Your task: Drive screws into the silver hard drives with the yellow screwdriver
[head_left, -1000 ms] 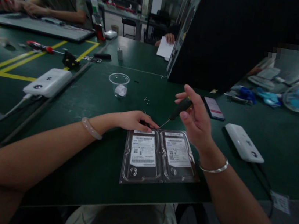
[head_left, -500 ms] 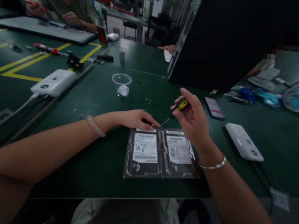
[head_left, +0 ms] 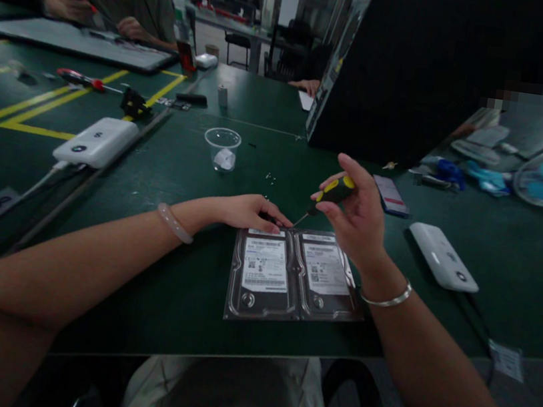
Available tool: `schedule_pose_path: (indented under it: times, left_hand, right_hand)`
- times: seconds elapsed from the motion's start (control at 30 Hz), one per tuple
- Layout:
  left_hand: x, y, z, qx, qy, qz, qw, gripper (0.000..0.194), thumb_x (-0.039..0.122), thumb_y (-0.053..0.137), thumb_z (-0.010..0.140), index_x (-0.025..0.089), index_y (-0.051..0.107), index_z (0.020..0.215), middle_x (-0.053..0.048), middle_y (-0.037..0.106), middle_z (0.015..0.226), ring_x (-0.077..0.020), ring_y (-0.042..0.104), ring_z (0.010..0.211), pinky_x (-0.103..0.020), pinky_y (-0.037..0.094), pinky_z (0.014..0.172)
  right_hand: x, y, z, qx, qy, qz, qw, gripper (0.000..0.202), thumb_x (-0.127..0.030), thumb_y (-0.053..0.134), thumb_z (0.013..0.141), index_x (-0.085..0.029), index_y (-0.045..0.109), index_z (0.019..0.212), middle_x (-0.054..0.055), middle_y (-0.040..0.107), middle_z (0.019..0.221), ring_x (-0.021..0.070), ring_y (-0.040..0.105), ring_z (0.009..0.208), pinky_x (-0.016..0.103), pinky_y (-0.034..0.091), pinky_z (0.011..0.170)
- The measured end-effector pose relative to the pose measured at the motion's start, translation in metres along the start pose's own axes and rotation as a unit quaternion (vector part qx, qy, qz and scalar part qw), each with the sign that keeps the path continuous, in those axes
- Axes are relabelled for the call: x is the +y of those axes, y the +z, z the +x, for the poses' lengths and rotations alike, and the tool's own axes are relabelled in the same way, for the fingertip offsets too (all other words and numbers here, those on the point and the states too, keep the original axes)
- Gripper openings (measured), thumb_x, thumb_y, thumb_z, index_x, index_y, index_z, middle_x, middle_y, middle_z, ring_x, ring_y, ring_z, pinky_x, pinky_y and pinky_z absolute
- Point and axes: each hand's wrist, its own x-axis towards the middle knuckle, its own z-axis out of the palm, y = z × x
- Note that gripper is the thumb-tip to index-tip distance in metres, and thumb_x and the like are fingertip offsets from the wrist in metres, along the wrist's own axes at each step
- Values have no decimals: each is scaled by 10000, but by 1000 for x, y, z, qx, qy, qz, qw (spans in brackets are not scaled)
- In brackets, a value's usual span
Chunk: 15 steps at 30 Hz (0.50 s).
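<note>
Two hard drives lie side by side on the green table, labels up. My left hand rests along the far edge of the left drive, fingers stretched out and pressing near its corner; it grips nothing I can see. Held in my right hand is a screwdriver with a yellow and black handle. Its shaft slants down to the far edge where the two drives meet, close to my left fingertips. The tip's exact contact is too small to make out. Several tiny screws lie beyond the drives.
A clear plastic cup with crumpled white material stands behind my left hand. White power banks sit at both sides. A phone and a tall black case are at the right. Another person works across the table.
My right hand and the screwdriver handle have shifted slightly to the right, and the handle has tilted over further. My left hand stays on the drive.
</note>
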Motion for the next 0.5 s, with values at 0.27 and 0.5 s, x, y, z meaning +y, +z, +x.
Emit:
schedule_pose_path:
  times: [0.27,0.5]
  left_hand:
    - [2,0,-1,1,3,2,1000,431,380,618,924,249,645,1334,-29,712,1242,-175,656,1105,-282,469,954]
    - [2,0,-1,-2,-12,-17,1000,459,412,630,919,223,643,1337,-50,695,1286,-194,647,1148,-296,468,982]
  right_hand:
    - [-4,-5,1,26,-30,-75,996,413,-535,578,919,-363,560,1294,36,589,1068,232,583,955,438,506,803]
    - [-10,-6,5,60,-37,-116,991,364,-390,620,926,-357,614,1288,25,603,1045,207,566,963,384,509,776]
